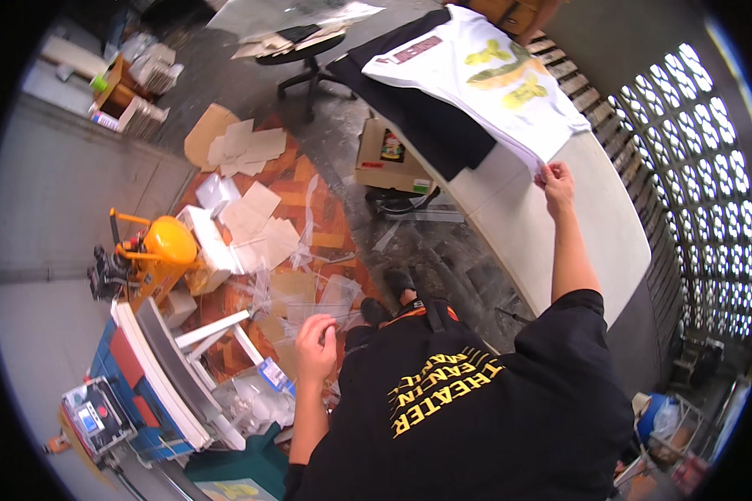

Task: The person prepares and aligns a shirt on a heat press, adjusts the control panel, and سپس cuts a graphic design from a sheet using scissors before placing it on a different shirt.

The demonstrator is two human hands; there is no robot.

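Observation:
A white T-shirt (476, 71) with a yellow-green print lies spread over the far part of a white folding table (602, 242). My right hand (556, 185) pinches its near corner at the table's right side. Beneath the white shirt, a black T-shirt (451, 138) sticks out along the table's left edge. My left hand (316, 351) is raised in front of my body, away from the table, its fingers loosely curled with the thumb apart. Nothing shows in it.
Left of me stands a blue heat press (134, 376) with a control box, near a yellow machine (171, 240). Cardboard sheets (255, 213) and plastic scraps litter the floor. A cardboard box (384, 163) sits beside the table, and a black stool (301, 54) is farther back.

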